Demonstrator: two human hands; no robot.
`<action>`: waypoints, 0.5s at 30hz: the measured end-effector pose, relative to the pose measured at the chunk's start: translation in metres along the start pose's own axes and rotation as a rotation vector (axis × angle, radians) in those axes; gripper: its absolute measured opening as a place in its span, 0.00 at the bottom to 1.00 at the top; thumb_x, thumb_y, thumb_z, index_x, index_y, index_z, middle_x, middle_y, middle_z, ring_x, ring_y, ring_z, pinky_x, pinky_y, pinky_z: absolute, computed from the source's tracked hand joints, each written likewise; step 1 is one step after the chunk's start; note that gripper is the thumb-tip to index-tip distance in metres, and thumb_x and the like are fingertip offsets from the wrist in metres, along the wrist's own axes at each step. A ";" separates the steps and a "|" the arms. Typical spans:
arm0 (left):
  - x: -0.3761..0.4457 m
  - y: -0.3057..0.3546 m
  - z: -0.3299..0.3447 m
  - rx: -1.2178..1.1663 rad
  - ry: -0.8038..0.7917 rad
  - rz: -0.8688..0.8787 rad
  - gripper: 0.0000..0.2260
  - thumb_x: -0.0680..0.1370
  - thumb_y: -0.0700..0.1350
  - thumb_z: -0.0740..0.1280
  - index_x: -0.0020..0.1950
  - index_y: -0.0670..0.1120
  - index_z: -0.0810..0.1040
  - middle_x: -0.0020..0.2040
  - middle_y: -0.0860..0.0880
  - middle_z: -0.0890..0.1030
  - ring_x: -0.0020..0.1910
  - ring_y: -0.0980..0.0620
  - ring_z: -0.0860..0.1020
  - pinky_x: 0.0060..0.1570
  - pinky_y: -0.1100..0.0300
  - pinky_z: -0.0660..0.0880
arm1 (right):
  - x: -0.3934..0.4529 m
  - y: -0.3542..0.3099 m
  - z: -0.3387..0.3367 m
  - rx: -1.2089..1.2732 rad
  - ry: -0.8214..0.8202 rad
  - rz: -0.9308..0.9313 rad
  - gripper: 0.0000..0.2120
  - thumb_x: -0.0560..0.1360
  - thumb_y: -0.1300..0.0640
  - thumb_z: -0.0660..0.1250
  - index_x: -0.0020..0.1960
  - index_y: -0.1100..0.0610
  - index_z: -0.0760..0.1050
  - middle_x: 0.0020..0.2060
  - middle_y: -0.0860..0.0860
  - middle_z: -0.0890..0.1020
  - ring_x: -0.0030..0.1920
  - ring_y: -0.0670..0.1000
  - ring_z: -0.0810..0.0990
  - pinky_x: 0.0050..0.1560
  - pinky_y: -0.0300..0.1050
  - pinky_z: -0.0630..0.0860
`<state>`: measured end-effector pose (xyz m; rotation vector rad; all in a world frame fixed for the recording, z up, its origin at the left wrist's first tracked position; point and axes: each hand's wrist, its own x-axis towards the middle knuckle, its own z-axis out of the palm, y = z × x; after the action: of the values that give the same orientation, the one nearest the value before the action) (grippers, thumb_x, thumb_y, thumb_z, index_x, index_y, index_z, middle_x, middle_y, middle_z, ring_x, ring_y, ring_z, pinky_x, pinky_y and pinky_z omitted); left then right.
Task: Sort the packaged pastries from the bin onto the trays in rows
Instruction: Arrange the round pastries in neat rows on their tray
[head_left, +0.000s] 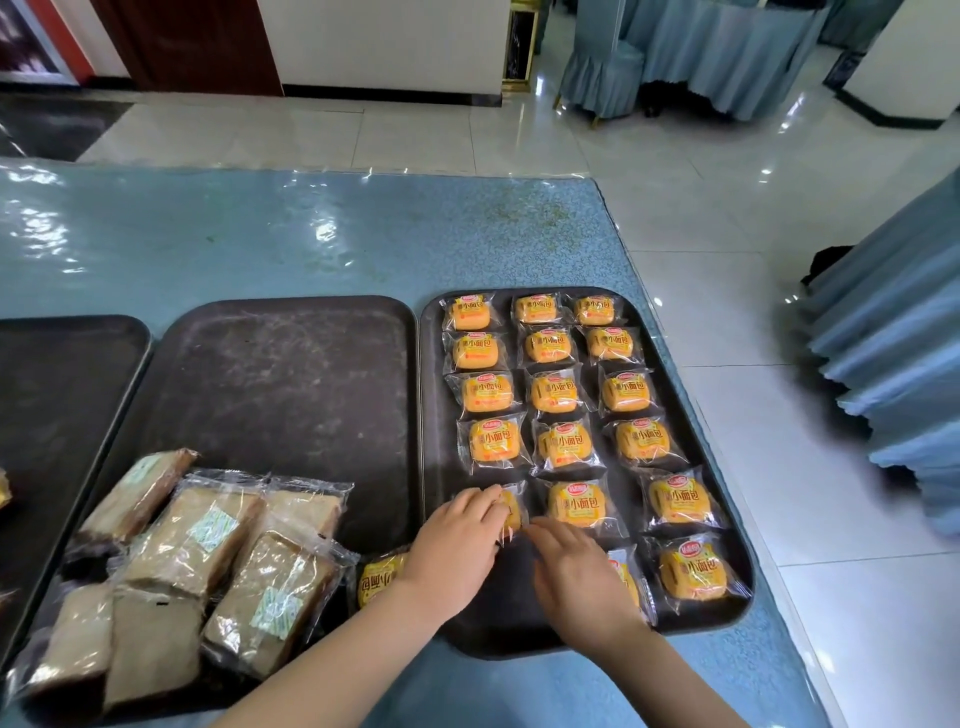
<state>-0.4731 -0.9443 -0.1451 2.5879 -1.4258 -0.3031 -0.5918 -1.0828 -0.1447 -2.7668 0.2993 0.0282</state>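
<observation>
Blue plastic-covered tabletop (311, 234) fills the frame's middle, with white floor tiles beyond and three dark trays along the lower half. On the right tray (431, 415) yellow bun packets sit in three columns, and the left hand (457, 545) presses flat fingers on the fifth packet (514, 506) of the left column while the right hand (571, 566), relaxed and holding nothing, hovers just beside it. Judging by the layout, this is the straightening step; next comes filling the empty near-left slot, likely with the loose packet (379, 577) lying on the middle tray (291, 374) beside the brown cake packs (208, 535).
</observation>
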 end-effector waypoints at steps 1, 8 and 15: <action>-0.005 -0.001 0.000 -0.001 0.017 -0.002 0.21 0.79 0.45 0.65 0.72 0.48 0.68 0.74 0.50 0.67 0.72 0.48 0.67 0.70 0.54 0.66 | 0.000 -0.001 0.004 -0.069 -0.016 -0.041 0.26 0.68 0.61 0.68 0.66 0.56 0.75 0.62 0.52 0.79 0.62 0.54 0.78 0.62 0.47 0.75; -0.030 -0.005 0.004 0.107 -0.065 -0.009 0.27 0.82 0.42 0.56 0.80 0.45 0.50 0.80 0.45 0.52 0.74 0.47 0.63 0.74 0.53 0.57 | -0.002 -0.013 0.037 -0.218 -0.145 -0.015 0.36 0.63 0.53 0.65 0.71 0.61 0.70 0.71 0.59 0.69 0.69 0.58 0.71 0.71 0.53 0.50; -0.015 -0.002 0.005 0.094 -0.077 -0.014 0.29 0.82 0.40 0.55 0.80 0.45 0.44 0.80 0.46 0.45 0.77 0.49 0.56 0.76 0.55 0.53 | 0.009 -0.009 0.038 -0.240 -0.134 0.041 0.32 0.69 0.55 0.49 0.68 0.65 0.72 0.69 0.63 0.71 0.68 0.61 0.73 0.70 0.54 0.47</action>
<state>-0.4808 -0.9304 -0.1486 2.6886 -1.4823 -0.3491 -0.5803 -1.0635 -0.1778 -2.9766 0.3364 0.2759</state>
